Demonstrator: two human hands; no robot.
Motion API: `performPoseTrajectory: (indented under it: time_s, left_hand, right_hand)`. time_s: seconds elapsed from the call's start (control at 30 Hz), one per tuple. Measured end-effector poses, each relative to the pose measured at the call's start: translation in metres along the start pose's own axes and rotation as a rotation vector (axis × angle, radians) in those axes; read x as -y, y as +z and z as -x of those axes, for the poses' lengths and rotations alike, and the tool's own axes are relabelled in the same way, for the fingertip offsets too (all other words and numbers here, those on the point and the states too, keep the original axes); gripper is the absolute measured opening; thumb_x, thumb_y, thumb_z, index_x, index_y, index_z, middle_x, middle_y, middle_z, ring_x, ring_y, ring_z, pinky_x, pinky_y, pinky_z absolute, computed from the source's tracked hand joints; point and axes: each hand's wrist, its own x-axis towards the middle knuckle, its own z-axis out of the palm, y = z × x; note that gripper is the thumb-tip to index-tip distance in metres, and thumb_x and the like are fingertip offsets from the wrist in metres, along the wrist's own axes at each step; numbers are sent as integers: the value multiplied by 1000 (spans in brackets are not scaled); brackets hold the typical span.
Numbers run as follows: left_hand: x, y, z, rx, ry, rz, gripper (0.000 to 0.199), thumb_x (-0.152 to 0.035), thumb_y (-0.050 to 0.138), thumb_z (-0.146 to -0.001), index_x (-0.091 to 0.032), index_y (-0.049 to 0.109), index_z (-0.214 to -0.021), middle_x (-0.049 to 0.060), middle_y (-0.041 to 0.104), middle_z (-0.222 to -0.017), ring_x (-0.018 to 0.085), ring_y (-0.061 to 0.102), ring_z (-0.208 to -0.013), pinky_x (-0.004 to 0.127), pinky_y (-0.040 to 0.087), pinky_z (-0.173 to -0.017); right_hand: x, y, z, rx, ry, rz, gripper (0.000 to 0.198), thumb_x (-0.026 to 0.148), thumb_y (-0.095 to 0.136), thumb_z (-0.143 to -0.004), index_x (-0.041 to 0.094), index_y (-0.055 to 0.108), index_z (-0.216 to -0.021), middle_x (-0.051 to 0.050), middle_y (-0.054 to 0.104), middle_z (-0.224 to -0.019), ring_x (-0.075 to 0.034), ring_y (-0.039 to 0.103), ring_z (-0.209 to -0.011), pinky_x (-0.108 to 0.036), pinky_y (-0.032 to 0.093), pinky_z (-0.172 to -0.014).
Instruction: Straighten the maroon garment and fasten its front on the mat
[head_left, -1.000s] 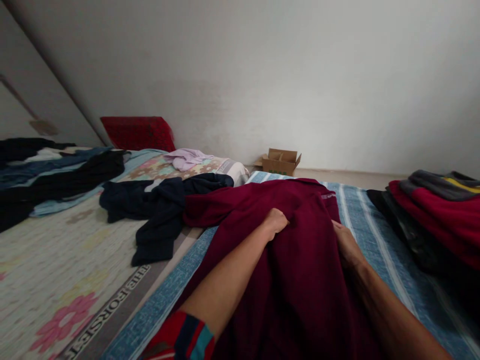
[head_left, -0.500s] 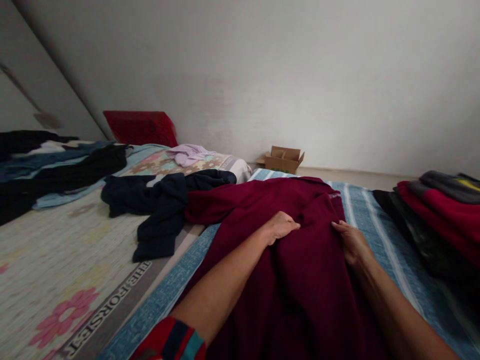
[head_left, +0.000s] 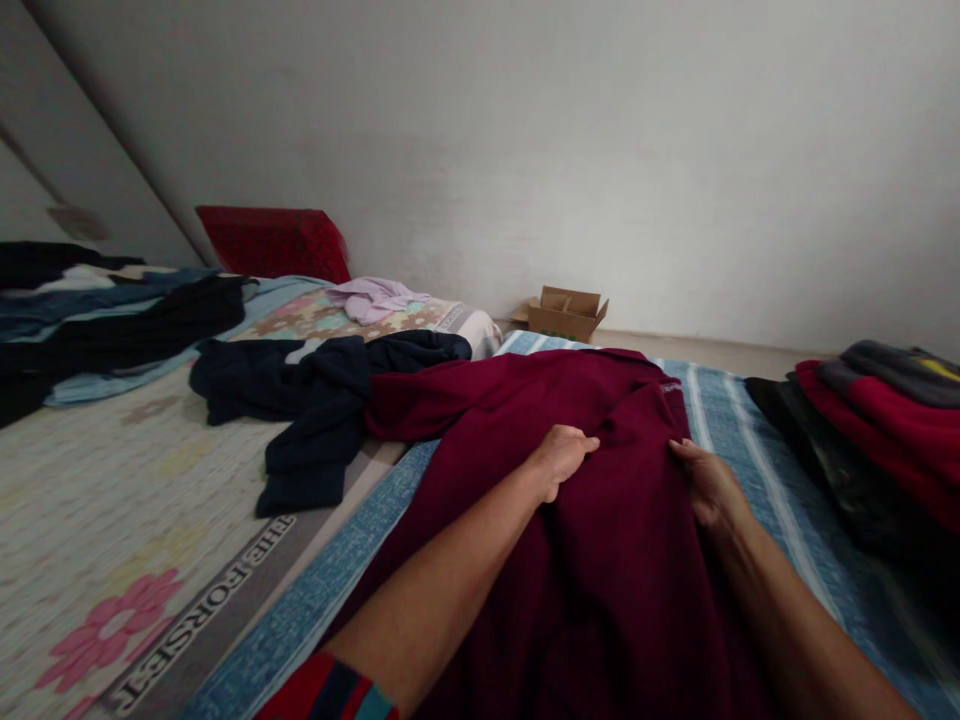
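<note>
A maroon long-sleeved garment (head_left: 487, 480) lies spread over the blue striped bedding, one sleeve stretched out to the left. My left hand (head_left: 564, 460) is closed on a fold of its cloth near the middle. At the garment's right edge, my right hand (head_left: 709, 482) pinches the fabric between thumb and fingers. A strip of cloth is drawn up between the two hands. The maroon sleeve's end meets a crumpled dark navy garment (head_left: 311, 385) on the left.
Folded clothes (head_left: 885, 430) are stacked at the right. Dark and blue clothes (head_left: 127, 320) lie at the far left, near a red box-like object (head_left: 274, 243). A lilac cloth (head_left: 375, 298) lies farther back. An open cardboard box (head_left: 566, 313) stands by the wall.
The view has shifted slightly, moving the left-side clothes a little left and up in the picture. Both hands keep their hold on the maroon garment, nearly in place.
</note>
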Motion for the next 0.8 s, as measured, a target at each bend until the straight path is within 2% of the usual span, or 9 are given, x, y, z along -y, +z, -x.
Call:
performPoseTrajectory:
  time_s: [0.13, 0.27, 0.43, 0.57, 0.7, 0.8]
  left_hand:
    - [7, -4, -7, 129, -108, 224, 6, -15, 54, -69, -17, 56, -64, -2, 58, -57, 13, 53, -50, 27, 43, -54]
    - [13, -8, -11, 281, -144, 318, 13, -9, 58, -66, -15, 64, -76, 3, 66, -70, 13, 59, -58, 31, 49, -67]
    - [15, -15, -9, 435, -45, 431, 39, -7, 71, -60, -17, 65, -98, 5, 69, -94, 15, 63, -79, 32, 48, -81]
    - [17, -14, -7, 489, -13, 505, 58, -1, 75, -51, -19, 63, -104, 6, 65, -109, 18, 62, -94, 33, 47, -84]
    - [24, 1, -14, 506, 91, 511, 58, -6, 76, -54, -16, 62, -109, 9, 67, -105, 21, 62, -95, 35, 46, -87]
    - [33, 17, -27, 441, 242, 432, 52, -5, 74, -56, -14, 63, -106, 9, 67, -104, 22, 62, -98, 35, 44, -91]
  right_hand:
    - [-1, -4, -2, 46, -21, 17, 18, 7, 55, -70, 22, 51, -78, 5, 62, -66, -12, 60, -52, -25, 57, -58]
    - [0, -4, 0, 74, -33, 5, 17, 7, 55, -69, 22, 52, -78, 5, 62, -65, -12, 61, -53, -24, 57, -58]
    - [2, -2, 4, 120, -37, -30, 20, 6, 53, -71, 22, 55, -84, 3, 66, -69, -14, 65, -58, -27, 58, -60]
    - [4, -2, 4, 82, 0, -87, 21, 5, 49, -72, 21, 56, -84, 1, 67, -67, -15, 65, -56, -29, 59, -61]
    - [5, -5, 0, 67, 63, -147, 22, 4, 46, -75, 20, 57, -86, 0, 68, -68, -16, 66, -58, -28, 59, -62]
    - [7, -7, -3, 71, 93, -164, 21, 5, 45, -77, 20, 57, -87, 0, 68, -69, -16, 66, -59, -29, 59, -64]
